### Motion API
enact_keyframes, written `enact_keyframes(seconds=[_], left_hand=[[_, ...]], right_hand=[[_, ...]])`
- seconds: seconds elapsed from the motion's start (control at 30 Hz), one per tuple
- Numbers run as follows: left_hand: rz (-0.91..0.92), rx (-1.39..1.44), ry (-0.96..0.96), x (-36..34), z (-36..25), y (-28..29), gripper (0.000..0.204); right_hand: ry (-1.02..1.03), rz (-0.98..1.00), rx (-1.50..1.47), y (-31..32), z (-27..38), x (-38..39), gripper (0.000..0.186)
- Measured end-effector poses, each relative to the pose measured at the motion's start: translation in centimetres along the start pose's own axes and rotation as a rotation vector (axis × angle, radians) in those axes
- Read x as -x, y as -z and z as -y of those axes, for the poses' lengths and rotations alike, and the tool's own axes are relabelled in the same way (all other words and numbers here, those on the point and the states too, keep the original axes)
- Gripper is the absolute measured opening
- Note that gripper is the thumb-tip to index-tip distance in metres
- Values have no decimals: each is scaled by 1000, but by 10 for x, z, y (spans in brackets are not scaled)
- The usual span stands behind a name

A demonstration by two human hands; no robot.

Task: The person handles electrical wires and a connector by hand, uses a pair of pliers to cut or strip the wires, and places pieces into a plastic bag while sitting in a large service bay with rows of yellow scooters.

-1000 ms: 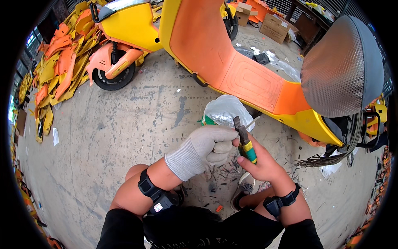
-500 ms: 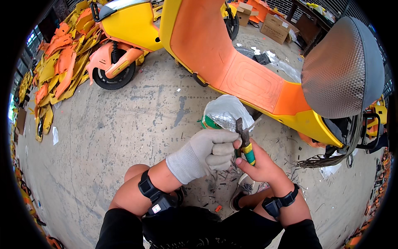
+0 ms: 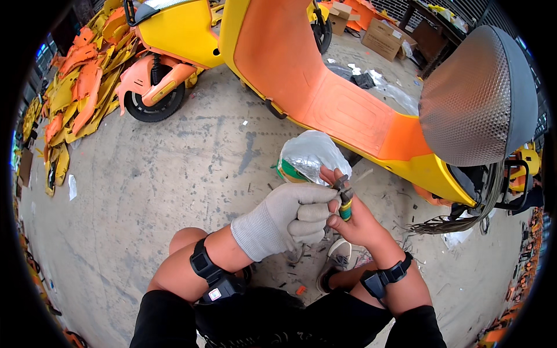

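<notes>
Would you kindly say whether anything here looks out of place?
Dark scraps litter the floor near a shoe; a bundle of strands splays loose beside the scooter; and, mismatched, the left hand is gloved but the right hand bare.

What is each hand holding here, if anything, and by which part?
The right hand holds pliers by the yellow-and-green handles. The gloved left hand is curled beside their head; whether it pinches anything cannot be told.

The right hand [image 3: 361, 221] held pliers [image 3: 346, 202] just beside the gloved left hand [image 3: 290, 213]. A bag [image 3: 316, 149] lay beyond, near an orange-yellow scooter [image 3: 351, 116].
</notes>
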State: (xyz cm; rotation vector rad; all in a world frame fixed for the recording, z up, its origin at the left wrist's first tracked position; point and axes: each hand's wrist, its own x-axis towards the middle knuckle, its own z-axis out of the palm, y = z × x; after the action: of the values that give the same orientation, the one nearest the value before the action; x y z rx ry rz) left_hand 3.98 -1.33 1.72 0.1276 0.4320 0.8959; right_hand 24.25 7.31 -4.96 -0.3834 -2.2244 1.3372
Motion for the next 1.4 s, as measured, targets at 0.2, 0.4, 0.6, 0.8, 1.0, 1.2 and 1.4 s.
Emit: enact_keyframes(seconds=[0.2, 0.4, 0.6, 0.8, 1.0, 1.2, 1.4], left_hand=[[10, -33, 11, -3, 6, -3, 23], [10, -27, -20, -3, 2, -3, 26], [-108, -622, -198, -1, -14, 7, 24], [-503, -1793, -951, -8, -1, 4, 18], [-529, -2146, -974, -9, 2, 6, 11], [-410, -1951, -976, -9, 1, 5, 15], [-436, -1386, -773, -9, 5, 0, 22]], right_hand=[[-52, -33, -54, -2, 2, -4, 81], [-180, -87, 30, -7, -1, 7, 60], [-234, -105, -11, -6, 18, 7, 38], [-427, -191, 175, -14, 39, 1, 33], [-514, -248, 196, -23, 45, 5, 33], [-435, -199, 140, -20, 49, 5, 43], [-361, -204, 186, -20, 32, 11, 56]])
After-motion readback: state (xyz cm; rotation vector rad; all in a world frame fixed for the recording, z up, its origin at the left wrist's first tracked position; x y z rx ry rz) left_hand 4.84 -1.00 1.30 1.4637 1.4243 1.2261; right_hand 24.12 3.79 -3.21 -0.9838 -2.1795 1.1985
